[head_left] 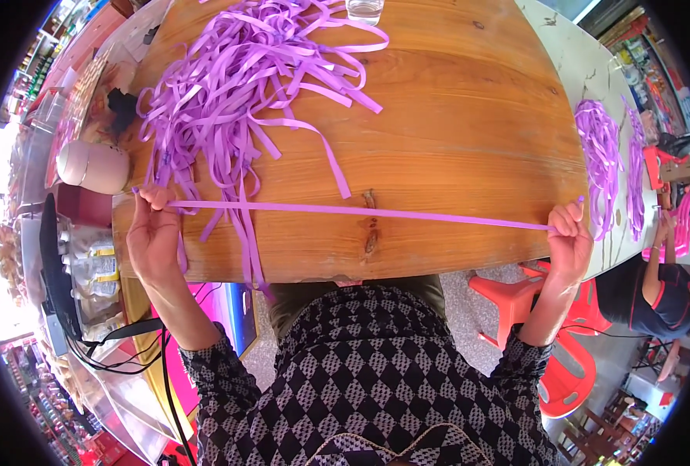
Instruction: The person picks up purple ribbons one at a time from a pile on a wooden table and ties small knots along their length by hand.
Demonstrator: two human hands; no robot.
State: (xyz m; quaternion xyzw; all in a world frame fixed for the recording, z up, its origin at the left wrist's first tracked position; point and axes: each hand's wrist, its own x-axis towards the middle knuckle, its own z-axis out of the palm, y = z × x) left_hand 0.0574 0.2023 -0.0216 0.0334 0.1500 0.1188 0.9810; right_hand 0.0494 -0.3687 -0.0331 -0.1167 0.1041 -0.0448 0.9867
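Note:
A narrow purple ribbon point(368, 212) is stretched taut and nearly straight across the near part of the wooden table point(454, 140). My left hand point(155, 233) grips one end of it, fingers closed, at the table's left side. At the right side my right hand point(568, 242) has its fingers curled round the other end, with a short tip poking out above. Beyond my left hand lies a big tangled heap of purple ribbons point(244, 70); a few strands hang from it toward the near edge, passing by the taut ribbon close to my left hand.
A clear glass point(365, 9) stands at the far edge. Left of the table are a pale pink rounded container point(93, 166) and black cables point(112, 365). More purple ribbon bundles point(599, 155) lie on the marble-patterned table point(566, 70). Red plastic stools point(508, 299) and another person point(655, 295) are at right.

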